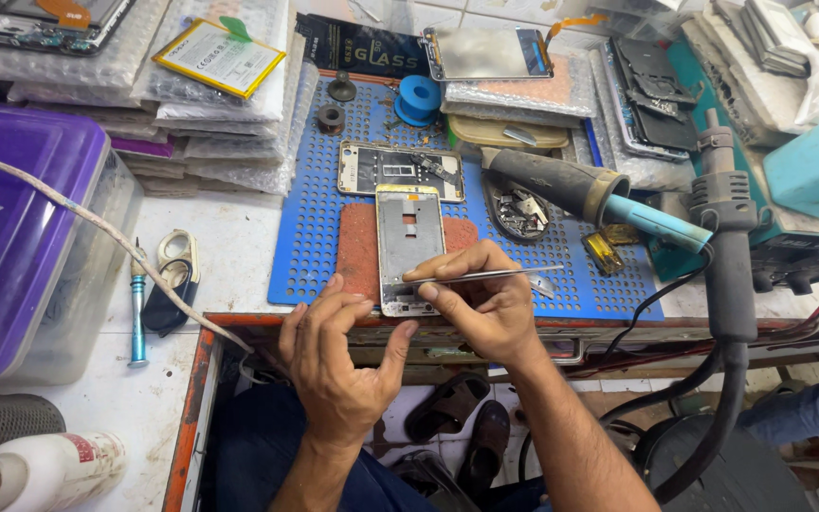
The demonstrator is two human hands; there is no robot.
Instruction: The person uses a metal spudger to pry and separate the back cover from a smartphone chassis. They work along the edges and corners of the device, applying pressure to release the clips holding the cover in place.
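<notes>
Right hand (485, 303) fingers pinched on thin steel tweezers (490, 276), tips at lower edge of the pale gold, flat metal phone frame (409, 248). Left hand (334, 356) fingers loosely spread, thumb steadying the frame's bottom corner just ahead. Frame lies on a red pad over blue perforated mat (305, 237). Judged light, stiff, thin-walled; hold by side rails, not the centre

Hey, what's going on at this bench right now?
A person is working on a stripped phone frame lying on a reddish pad over a blue perforated mat. The left hand steadies the frame's lower end. The right hand holds metal tweezers in its grip, laid across that same end. A second opened phone body lies just beyond, and a hot-air tool stands at the right.
</notes>
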